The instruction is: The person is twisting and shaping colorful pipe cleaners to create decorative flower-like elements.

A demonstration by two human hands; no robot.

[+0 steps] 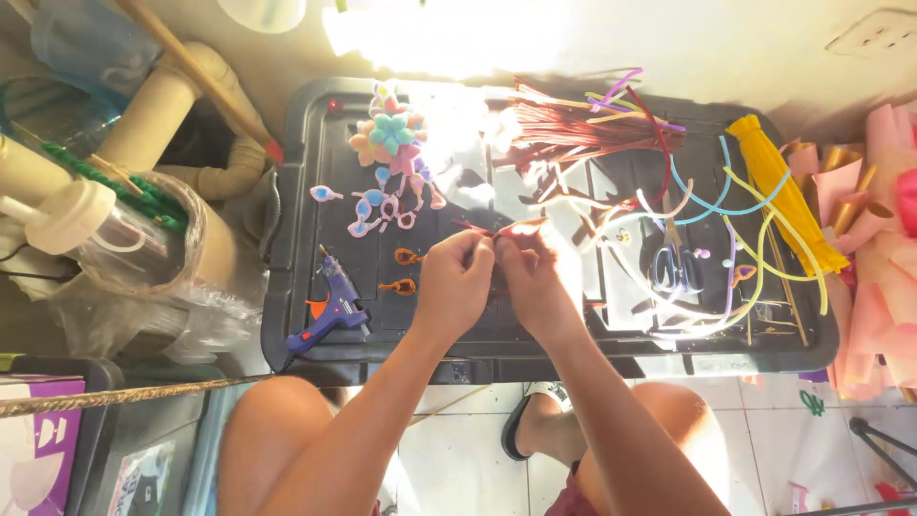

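From the head camera we look down on our left hand and right hand, meeting fingertip to fingertip over the middle of the black plastic lid that serves as a work surface; both are pinched on a thin dark red pipe cleaner held just above it. Just left of our hands lie two small orange twisted loops, and further left the purple glue gun sits near the lid's front left corner. Bare lid shows around the loops and in front of our wrists, up to the front rim above our knees. To the right, silver scissors lie among tangled white, blue and yellow pipe cleaners, crowding that side to the edge. A bundle of dark red stems lies at the back, beside a pastel pipe-cleaner flower. A purple and white box stands on the floor at lower left.
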